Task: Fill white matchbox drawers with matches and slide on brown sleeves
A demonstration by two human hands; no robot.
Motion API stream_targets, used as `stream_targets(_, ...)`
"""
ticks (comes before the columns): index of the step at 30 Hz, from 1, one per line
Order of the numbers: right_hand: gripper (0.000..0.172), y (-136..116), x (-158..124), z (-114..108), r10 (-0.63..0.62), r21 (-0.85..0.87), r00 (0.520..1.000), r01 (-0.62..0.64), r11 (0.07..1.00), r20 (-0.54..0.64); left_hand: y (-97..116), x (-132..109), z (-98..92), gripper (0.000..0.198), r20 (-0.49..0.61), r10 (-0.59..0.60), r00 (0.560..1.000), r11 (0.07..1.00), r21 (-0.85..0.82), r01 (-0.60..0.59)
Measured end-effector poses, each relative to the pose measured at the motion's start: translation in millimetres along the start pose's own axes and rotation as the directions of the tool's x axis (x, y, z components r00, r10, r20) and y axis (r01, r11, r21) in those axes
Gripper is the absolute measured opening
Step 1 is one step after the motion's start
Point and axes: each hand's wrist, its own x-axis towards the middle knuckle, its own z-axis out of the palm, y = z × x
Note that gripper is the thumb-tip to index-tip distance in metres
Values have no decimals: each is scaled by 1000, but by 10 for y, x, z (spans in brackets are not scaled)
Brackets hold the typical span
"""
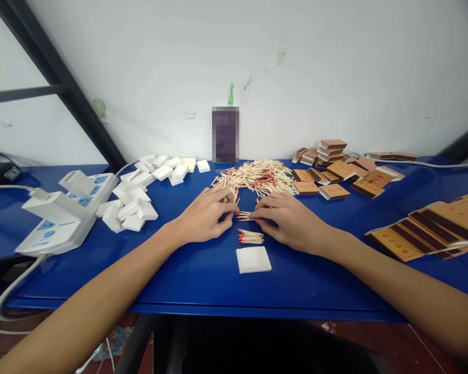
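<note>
Plainly, with the grip of the left hand [205, 215] and of the right hand [286, 218] pinched on the small bunch of matches [245, 214] between them on the tabletop [179, 275], just before the loose pile [257, 176], an uneven squeeze could splay the sticks or knock the aligned bundle [250, 237] nearby

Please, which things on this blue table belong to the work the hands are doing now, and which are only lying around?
Job in hand: left hand and right hand, both pinching a bunch of matches; laid bundle; white tray; match pile.
Lying about, untouched: tray heap; brown boxes; flat sleeves; power strips; blurred object.
</note>
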Motion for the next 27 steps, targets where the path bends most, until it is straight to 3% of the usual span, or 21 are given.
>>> stream_targets(27,21,23,-7,-3,27,-13,1000,-27,1000,-11,31,2,-20,26,29,29,999,999,-23,-28)
